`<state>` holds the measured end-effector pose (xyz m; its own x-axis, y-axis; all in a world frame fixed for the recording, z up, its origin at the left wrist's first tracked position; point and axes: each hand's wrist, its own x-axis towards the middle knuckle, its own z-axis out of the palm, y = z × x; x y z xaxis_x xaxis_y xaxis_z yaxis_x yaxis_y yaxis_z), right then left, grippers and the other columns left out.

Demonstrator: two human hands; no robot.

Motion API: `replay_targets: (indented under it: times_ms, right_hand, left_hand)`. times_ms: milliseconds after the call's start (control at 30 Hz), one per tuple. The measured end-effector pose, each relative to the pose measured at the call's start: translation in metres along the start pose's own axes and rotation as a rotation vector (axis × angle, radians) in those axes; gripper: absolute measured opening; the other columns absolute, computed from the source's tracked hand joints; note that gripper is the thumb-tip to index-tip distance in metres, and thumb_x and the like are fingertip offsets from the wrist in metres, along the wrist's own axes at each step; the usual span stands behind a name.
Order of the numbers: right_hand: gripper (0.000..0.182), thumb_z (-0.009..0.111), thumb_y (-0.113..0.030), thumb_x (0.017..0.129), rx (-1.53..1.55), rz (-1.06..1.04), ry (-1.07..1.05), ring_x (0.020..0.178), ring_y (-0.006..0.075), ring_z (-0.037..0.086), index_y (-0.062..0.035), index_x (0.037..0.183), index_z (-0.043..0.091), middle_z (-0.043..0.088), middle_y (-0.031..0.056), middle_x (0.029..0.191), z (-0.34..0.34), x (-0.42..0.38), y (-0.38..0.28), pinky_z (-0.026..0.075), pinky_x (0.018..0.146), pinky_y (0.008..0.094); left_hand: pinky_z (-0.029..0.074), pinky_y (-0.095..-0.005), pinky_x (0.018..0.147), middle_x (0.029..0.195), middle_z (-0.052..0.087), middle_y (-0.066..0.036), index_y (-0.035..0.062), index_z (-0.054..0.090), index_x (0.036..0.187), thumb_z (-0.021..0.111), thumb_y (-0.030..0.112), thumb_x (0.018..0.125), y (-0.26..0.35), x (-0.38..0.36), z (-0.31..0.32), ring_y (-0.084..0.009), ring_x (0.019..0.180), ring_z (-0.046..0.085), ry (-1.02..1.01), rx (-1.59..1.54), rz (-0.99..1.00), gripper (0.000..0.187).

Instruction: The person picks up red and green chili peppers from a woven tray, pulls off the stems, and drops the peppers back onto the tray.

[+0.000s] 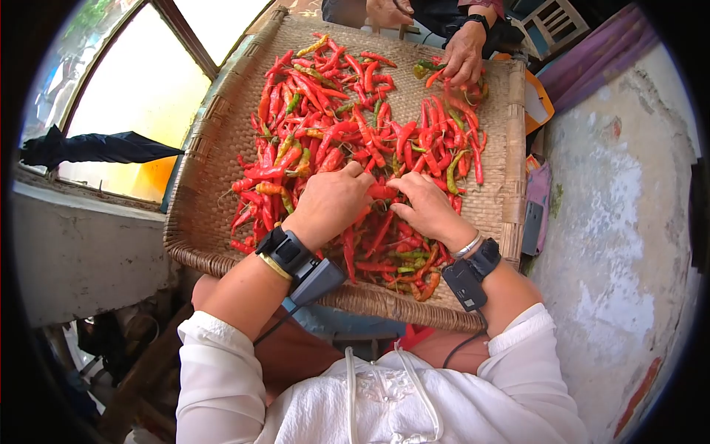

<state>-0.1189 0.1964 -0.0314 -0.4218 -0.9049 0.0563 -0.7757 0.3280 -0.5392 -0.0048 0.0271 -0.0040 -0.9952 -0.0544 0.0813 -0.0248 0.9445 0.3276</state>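
Note:
Red chili peppers [318,92], with some green and orange ones among them, lie heaped on a woven bamboo tray [497,200]. My left hand [333,201] reaches into the middle of the heap, its fingers curled and closed at a red chili pepper [382,191]; its fingertips are partly hidden. From the other side my right hand [427,207] closes its thumb and forefinger at the same pepper. Just below both hands, more peppers look blurred. A few green chili peppers [410,255] lie near the tray's front edge.
Across the tray, another person's hand [464,55] touches peppers at the far right corner, with their second hand [390,11] beside it. A folded black umbrella [111,148] hangs by the window at left. A rough wall [606,222] stands close on the right.

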Motion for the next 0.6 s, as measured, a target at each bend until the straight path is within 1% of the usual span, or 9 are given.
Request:
replay_targets:
  times_ms: [67, 133, 267, 333, 400, 433, 500, 567, 600]
  right_hand:
    - [0.032, 0.066, -0.014, 0.072, 0.019, 0.039, 0.004, 0.094, 0.0314, 0.051, -0.0048, 0.101, 0.056, 0.053, 0.0141, 0.097, 0.005, 0.001, 0.001, 0.041, 0.082, 0.0387]
    - [0.026, 0.067, -0.015, 0.071, 0.036, 0.079, 0.007, 0.091, 0.0315, 0.050, -0.0045, 0.093, 0.058, 0.053, 0.0134, 0.093, 0.006, 0.000, 0.002, 0.041, 0.081, 0.0402]
    - [0.017, 0.063, -0.010, 0.072, 0.084, 0.077, 0.025, 0.079, 0.0248, 0.054, -0.0021, 0.085, 0.056, 0.054, 0.0095, 0.081, -0.015, 0.005, -0.006, 0.043, 0.071, 0.0345]
    - [0.014, 0.062, -0.008, 0.072, 0.152, 0.097, 0.017, 0.072, 0.0209, 0.055, -0.0018, 0.083, 0.055, 0.054, 0.0073, 0.075, -0.035, 0.008, -0.012, 0.044, 0.066, 0.0317]
    - [0.010, 0.060, -0.009, 0.071, 0.409, 0.283, 0.072, 0.059, 0.0182, 0.057, -0.0024, 0.079, 0.058, 0.057, 0.0086, 0.065, -0.052, 0.007, -0.013, 0.045, 0.056, 0.0309]
    - [0.010, 0.060, -0.010, 0.073, 0.429, 0.325, 0.103, 0.058, 0.0129, 0.056, -0.0022, 0.080, 0.058, 0.058, 0.0054, 0.062, -0.057, 0.006, -0.009, 0.044, 0.055, 0.0277]
    - [0.011, 0.060, -0.010, 0.073, 0.378, 0.363, 0.053, 0.057, 0.0116, 0.055, -0.0023, 0.080, 0.058, 0.057, 0.0041, 0.062, -0.073, 0.003, -0.004, 0.043, 0.054, 0.0274]
    - [0.013, 0.061, -0.011, 0.076, 0.385, 0.429, -0.033, 0.058, 0.0094, 0.054, -0.0016, 0.084, 0.059, 0.056, 0.0003, 0.063, -0.080, 0.001, 0.006, 0.043, 0.052, 0.0259]
    - [0.013, 0.061, -0.011, 0.076, 0.385, 0.431, -0.035, 0.058, 0.0094, 0.054, -0.0016, 0.084, 0.059, 0.056, 0.0003, 0.063, -0.081, 0.002, 0.005, 0.043, 0.052, 0.0259]
  left_hand:
    - [0.049, -0.0370, 0.060, 0.079, 0.055, -0.006, 0.0087, 0.059, 0.081, 0.062, 0.025, 0.074, 0.002, 0.000, 0.003, -0.0256, 0.070, 0.059, 0.016, 0.022, -0.028, 0.018]
    - [0.048, -0.0371, 0.060, 0.078, 0.055, -0.006, 0.0091, 0.059, 0.083, 0.062, 0.024, 0.074, 0.002, 0.001, 0.004, -0.0261, 0.070, 0.059, -0.090, 0.102, -0.003, 0.017]
    - [0.048, -0.0370, 0.059, 0.078, 0.056, -0.007, 0.0090, 0.059, 0.086, 0.062, 0.024, 0.075, 0.002, 0.002, -0.006, -0.0266, 0.068, 0.059, -0.062, 0.023, 0.008, 0.019]
    - [0.048, -0.0364, 0.059, 0.078, 0.058, -0.007, 0.0085, 0.058, 0.087, 0.063, 0.023, 0.075, 0.000, 0.002, -0.012, -0.0268, 0.068, 0.060, 0.134, -0.118, -0.012, 0.019]
    - [0.048, -0.0360, 0.059, 0.076, 0.059, -0.008, 0.0082, 0.058, 0.087, 0.063, 0.023, 0.076, -0.001, 0.003, -0.012, -0.0270, 0.068, 0.060, 0.221, -0.145, -0.078, 0.019]
    - [0.048, -0.0359, 0.059, 0.075, 0.059, -0.007, 0.0084, 0.059, 0.086, 0.063, 0.023, 0.076, -0.003, 0.002, -0.015, -0.0270, 0.069, 0.060, 0.204, -0.140, -0.101, 0.018]
    - [0.048, -0.0359, 0.059, 0.075, 0.060, -0.007, 0.0086, 0.059, 0.085, 0.062, 0.024, 0.076, -0.004, 0.000, -0.017, -0.0270, 0.070, 0.060, 0.184, -0.136, -0.127, 0.018]
    - [0.048, -0.0363, 0.058, 0.072, 0.059, -0.007, 0.0091, 0.060, 0.082, 0.062, 0.028, 0.076, -0.001, -0.004, -0.016, -0.0265, 0.069, 0.061, -0.088, -0.050, -0.020, 0.020]
    - [0.048, -0.0363, 0.058, 0.072, 0.059, -0.007, 0.0091, 0.060, 0.082, 0.062, 0.028, 0.076, 0.001, -0.005, -0.013, -0.0265, 0.069, 0.061, -0.090, -0.052, -0.020, 0.020]
